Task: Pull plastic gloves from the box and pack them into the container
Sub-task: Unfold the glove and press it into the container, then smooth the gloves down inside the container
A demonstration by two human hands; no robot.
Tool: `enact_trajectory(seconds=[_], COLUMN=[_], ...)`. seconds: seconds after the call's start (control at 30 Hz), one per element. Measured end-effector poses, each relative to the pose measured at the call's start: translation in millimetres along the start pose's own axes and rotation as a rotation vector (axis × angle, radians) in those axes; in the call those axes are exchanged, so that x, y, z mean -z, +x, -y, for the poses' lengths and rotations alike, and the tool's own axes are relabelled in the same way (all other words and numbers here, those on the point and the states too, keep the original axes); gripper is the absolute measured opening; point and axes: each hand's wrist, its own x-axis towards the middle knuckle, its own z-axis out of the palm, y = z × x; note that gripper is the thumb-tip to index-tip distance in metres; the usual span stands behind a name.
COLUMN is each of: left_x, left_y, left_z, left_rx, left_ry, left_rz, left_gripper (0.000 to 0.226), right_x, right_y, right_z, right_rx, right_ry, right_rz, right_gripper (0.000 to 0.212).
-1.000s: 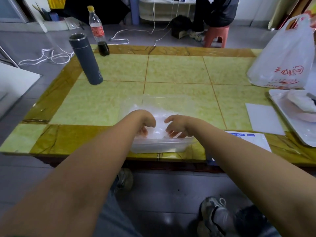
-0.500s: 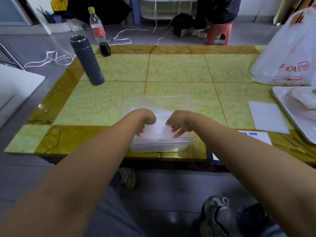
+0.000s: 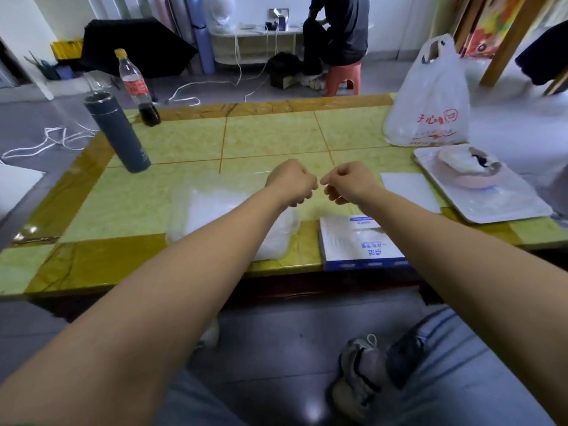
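Observation:
A clear plastic container (image 3: 196, 216) stands near the table's front edge, with a pile of thin translucent gloves (image 3: 270, 238) in it. My left forearm crosses over it. To its right a blue and white glove box (image 3: 359, 244) lies flat at the table edge, partly under my right forearm. My left hand (image 3: 292, 182) and right hand (image 3: 347, 182) hover side by side above the table, beyond the container's right end. Both have their fingers curled in. I see nothing between them or in either hand.
A dark thermos (image 3: 118, 133) and a cola bottle (image 3: 136, 87) stand at the back left. A white plastic bag (image 3: 430, 99) sits at the back right, and in front of it a white tray (image 3: 491, 207) with a pink bowl (image 3: 470, 170). A white sheet (image 3: 408, 189) lies beside the tray.
Both hands have come up out of the container and moved right and away from me, with their fingers curled. The view has shifted, and the glove box now shows.

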Motion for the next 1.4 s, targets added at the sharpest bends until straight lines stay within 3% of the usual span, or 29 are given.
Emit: enact_trajectory(seconds=[0.2,0.33,0.43,0.6,0.83,1.03,1.1,1.23,1.4], left_x=[-89,-115,-116,-117,-116,-116,-117,-119,-117], left_y=[-2,-2,-1,9,16,16,15,11,4], left_z=[-2,18,23,27,25,25,25,26,23], left_rx=[0.007,0.091,0.109,0.126,0.137,0.162,0.162,0.143,0.117], left_ry=[0.140,0.216,0.229,0.285,0.313,0.317,0.321,0.344,0.365], left_rz=[0.190,0.273,0.297,0.348,0.360,0.369,0.362,0.345,0.365], left_gripper=[0.020,0.013,0.037,0.053,0.056,0.055,0.054,0.055,0.045], right_x=[41,38,23,2,19,42,43,44,50], right_y=[-11,-20,-15,1,9,-2,-7,-16,-21], right_z=[-80,-101,-109,-118,-118,-109,-107,-107,-91], right_rx=[-0.216,-0.205,-0.214,-0.268,-0.285,-0.109,-0.111,-0.192,0.001], right_ry=[-0.484,-0.752,-0.820,-0.806,-0.556,0.152,0.165,-0.145,0.294], right_rz=[-0.088,-0.098,-0.103,-0.140,-0.119,-0.228,-0.216,-0.056,-0.156], right_gripper=[0.024,0.027,0.043,0.031,0.032,0.025,0.027,0.036,0.025])
